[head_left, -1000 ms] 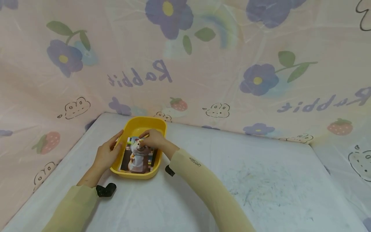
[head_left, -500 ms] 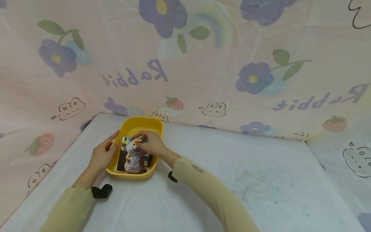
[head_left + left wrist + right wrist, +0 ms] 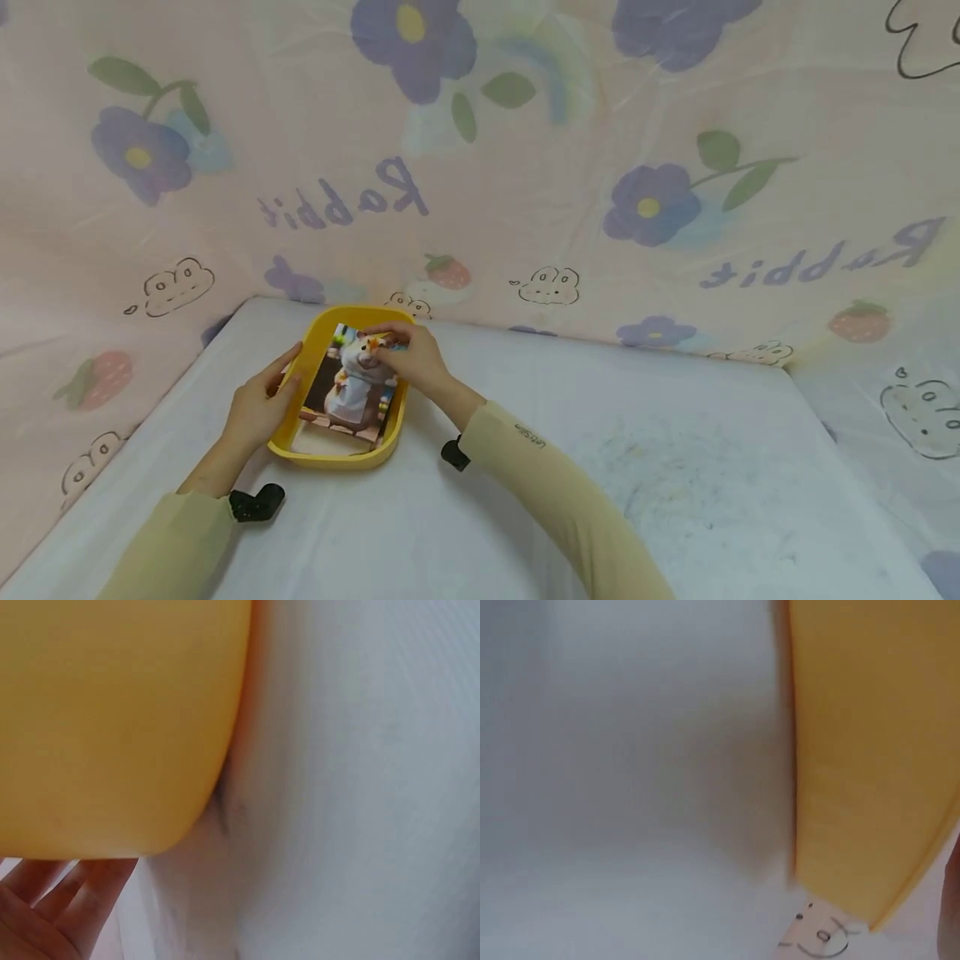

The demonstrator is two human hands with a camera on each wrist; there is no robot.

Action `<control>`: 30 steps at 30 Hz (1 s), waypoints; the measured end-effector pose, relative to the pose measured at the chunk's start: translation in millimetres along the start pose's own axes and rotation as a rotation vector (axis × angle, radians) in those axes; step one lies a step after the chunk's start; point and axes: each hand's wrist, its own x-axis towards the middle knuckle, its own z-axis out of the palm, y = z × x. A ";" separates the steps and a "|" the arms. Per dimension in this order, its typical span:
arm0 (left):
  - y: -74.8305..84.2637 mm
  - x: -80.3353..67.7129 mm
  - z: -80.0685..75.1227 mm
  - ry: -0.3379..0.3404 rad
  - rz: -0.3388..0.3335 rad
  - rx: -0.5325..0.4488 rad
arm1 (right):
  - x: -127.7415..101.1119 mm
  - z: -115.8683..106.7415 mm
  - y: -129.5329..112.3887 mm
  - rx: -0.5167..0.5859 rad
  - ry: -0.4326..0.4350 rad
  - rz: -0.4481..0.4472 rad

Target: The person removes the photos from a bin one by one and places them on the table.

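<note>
A yellow plastic tray (image 3: pixel 331 457) sits at the far left of the white table. A photo card of a hamster (image 3: pixel 349 385) leans in it, top end raised toward the far rim. My right hand (image 3: pixel 411 357) pinches the card's top edge. My left hand (image 3: pixel 258 410) rests against the tray's left wall, fingers fairly straight. A paler sheet (image 3: pixel 318 442) lies on the tray floor under the card. In the left wrist view the tray's yellow wall (image 3: pixel 112 727) fills the frame above my fingers (image 3: pixel 52 900). The right wrist view shows the same yellow wall (image 3: pixel 870 765) beside the white table.
The white table (image 3: pixel 600 467) spreads wide to the right of the tray. A pink cloth printed with flowers (image 3: pixel 652 204) and strawberries hangs close behind and along the left side. Black wrist cameras (image 3: pixel 255 503) sit by both sleeves.
My right hand has lifted the top of the hamster card up and back toward the tray's far rim, uncovering the pale sheet below. The left hand stays on the tray's side.
</note>
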 end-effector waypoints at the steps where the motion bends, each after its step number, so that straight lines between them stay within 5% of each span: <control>1: -0.4 -0.9 0.2 0.004 0.002 -0.001 | 0.0 -2.8 0.6 0.029 0.009 -0.004; 8: -2.2 -2.5 1.0 0.048 0.041 0.002 | 2.8 -28.7 7.8 0.183 0.125 0.033; 19: -0.6 -3.8 -2.0 0.009 0.027 -0.019 | -0.3 -77.3 32.9 0.260 0.248 0.038; 30: -0.2 -2.1 0.2 0.010 0.009 -0.018 | -7.6 -108.6 61.3 0.173 0.269 0.183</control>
